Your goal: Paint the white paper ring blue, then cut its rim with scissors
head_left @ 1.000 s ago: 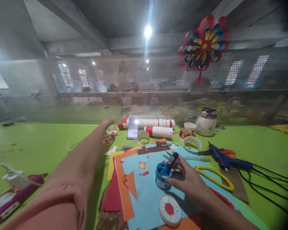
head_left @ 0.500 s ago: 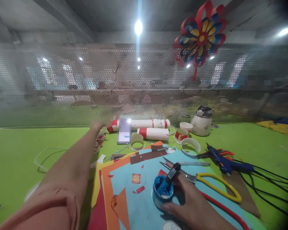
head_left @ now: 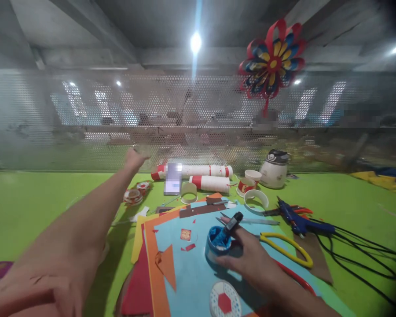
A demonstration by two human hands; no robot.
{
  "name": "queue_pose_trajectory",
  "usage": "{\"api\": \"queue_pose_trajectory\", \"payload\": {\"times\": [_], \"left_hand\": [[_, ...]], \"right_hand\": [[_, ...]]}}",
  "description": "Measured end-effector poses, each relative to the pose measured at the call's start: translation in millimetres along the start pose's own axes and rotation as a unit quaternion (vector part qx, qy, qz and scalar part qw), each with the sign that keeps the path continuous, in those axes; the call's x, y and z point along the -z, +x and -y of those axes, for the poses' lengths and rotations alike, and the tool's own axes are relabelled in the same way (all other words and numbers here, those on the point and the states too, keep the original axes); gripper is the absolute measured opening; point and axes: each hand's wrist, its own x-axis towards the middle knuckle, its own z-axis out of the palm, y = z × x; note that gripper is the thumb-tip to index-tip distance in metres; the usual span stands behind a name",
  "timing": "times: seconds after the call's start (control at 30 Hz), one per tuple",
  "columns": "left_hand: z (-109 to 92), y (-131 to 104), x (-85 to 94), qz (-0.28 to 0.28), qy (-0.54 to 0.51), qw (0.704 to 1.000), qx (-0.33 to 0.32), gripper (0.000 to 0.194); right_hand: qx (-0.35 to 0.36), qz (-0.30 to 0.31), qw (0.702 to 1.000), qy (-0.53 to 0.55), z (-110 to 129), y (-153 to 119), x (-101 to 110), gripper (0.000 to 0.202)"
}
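Observation:
My right hand (head_left: 247,253) is wrapped round a small paper cup of blue stuff (head_left: 214,253), thumb at its near side. A black-capped marker (head_left: 232,223) sticks up out of the cup, tilted right beside my fingers. My left hand (head_left: 137,159) is stretched out to the far edge of the green table, in front of the perforated screen. Its fingers are blurred, and I cannot make out whether anything is in them. Rolls of red-patterned tape (head_left: 133,197) lie just below that wrist. Yellow-handled scissors (head_left: 287,249) lie right of my right hand, partly covered by it.
Stacked white paper cups (head_left: 209,183) lie on their sides behind a phone (head_left: 173,180). Coloured paper sheets (head_left: 166,237) spread beneath the cup, with a round red-centred disc (head_left: 225,299). A blue glue gun (head_left: 298,220) with black cords and a white kettle (head_left: 274,171) are at right.
My left hand has lifted slightly, uncovering the tape rolls below it. My right hand and the blue cup appear slightly further left. The view has shifted, showing more of the round disc.

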Motion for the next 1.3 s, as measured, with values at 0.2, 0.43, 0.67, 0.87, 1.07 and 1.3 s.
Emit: {"api": "queue_pose_trajectory", "payload": {"times": [0.2, 0.43, 0.67, 0.87, 1.07, 1.3], "left_hand": [[-42, -60, 54.8, 0.08, -0.039, 0.992, -0.091, 0.053], [-49, -184, 146.1, 0.226, -0.035, 0.948, -0.22, 0.068], [-23, -277, 212.4, 0.326, 0.091, 0.885, -0.32, 0.065], [-5, -290, 226.5, 0.318, 0.162, 0.841, -0.408, 0.061], [3, -289, 221.2, 0.323, 0.205, 0.816, -0.433, 0.065], [8, -291, 219.5, 0.318, 0.212, 0.8, -0.462, 0.062]], "right_hand": [[0.051, 0.062, 0.996, -0.036, 31, -9, 7, 0.05], [0.099, 0.154, 0.983, -0.025, 72, -55, -8, 0.042], [0.117, 0.23, 0.966, -0.022, 74, -92, -44, 0.061], [0.132, 0.218, 0.965, -0.055, 63, -96, -61, 0.048], [0.138, 0.181, 0.969, -0.098, 57, -91, -69, 0.048], [0.142, 0.176, 0.968, -0.109, 57, -87, -79, 0.047]]}}
